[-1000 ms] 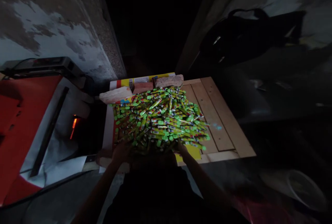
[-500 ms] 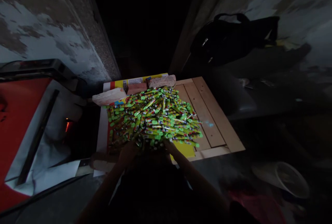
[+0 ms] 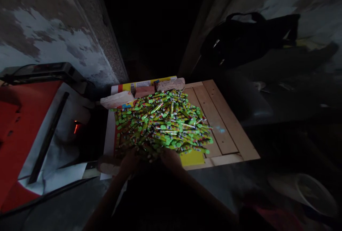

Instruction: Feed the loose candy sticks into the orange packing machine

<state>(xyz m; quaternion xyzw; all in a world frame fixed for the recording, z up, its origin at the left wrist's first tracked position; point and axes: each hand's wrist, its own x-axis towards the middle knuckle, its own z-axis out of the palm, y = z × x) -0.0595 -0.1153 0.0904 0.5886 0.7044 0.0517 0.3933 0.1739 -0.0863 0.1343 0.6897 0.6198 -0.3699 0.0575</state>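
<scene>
A broad heap of small yellow-green tubes (image 3: 171,117) with bright green caps lies on a board in front of me. At its near edge, my left hand (image 3: 130,160) touches the tubes from the left. My right hand (image 3: 171,158) is on the other side, its fingertips turned inward against the tubes. Several dark tubes show between the two hands. Deep shadow hides most of the fingers, so how firmly either hand grips is unclear.
Stone or brick pieces (image 3: 144,91) line the heap's far edge. The wooden board (image 3: 227,131) extends right. At left stands a red machine (image 3: 26,117) with a glowing orange display (image 3: 76,127). A black bag (image 3: 245,40) is at right, above a white bucket (image 3: 315,191).
The view has shifted slightly, moving the scene right in the picture. My right hand has come inward, closer to my left hand, among the tubes at the near edge.
</scene>
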